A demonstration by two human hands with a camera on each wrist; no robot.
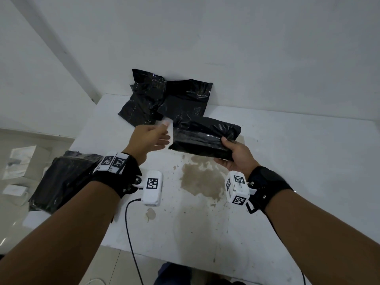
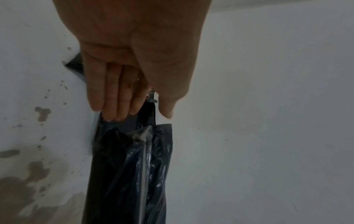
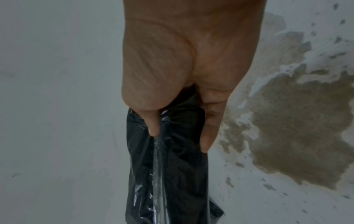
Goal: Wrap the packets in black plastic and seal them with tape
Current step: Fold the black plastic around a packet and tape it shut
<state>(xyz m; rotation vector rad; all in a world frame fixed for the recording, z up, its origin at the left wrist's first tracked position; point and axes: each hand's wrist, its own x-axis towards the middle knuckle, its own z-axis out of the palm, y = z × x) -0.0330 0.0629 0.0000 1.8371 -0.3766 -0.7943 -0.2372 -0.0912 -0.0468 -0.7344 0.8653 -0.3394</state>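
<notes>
My right hand [image 1: 222,150] [image 3: 179,141] grips the right end of a packet wrapped in black plastic [image 1: 205,136] [image 3: 172,181], thumb on top and fingers beneath, and holds it above the white table [image 1: 287,161]. A shiny strip of clear tape [image 3: 158,166] [image 2: 145,159] runs along the packet's length. My left hand [image 1: 164,132] [image 2: 141,115] is at the packet's left end [image 2: 130,174], fingers and thumb straight on either side of it. A crumpled bit of clear tape [image 2: 151,97] shows between thumb and forefinger. Whether it is pinched is unclear.
Two black-wrapped packets [image 1: 144,99] [image 1: 185,97] lean against the wall at the table's back. A heap of black plastic [image 1: 61,177] lies on the table's left edge. A brown stain [image 1: 203,179] marks the middle. White packets [image 1: 18,163] lie on the floor to the left.
</notes>
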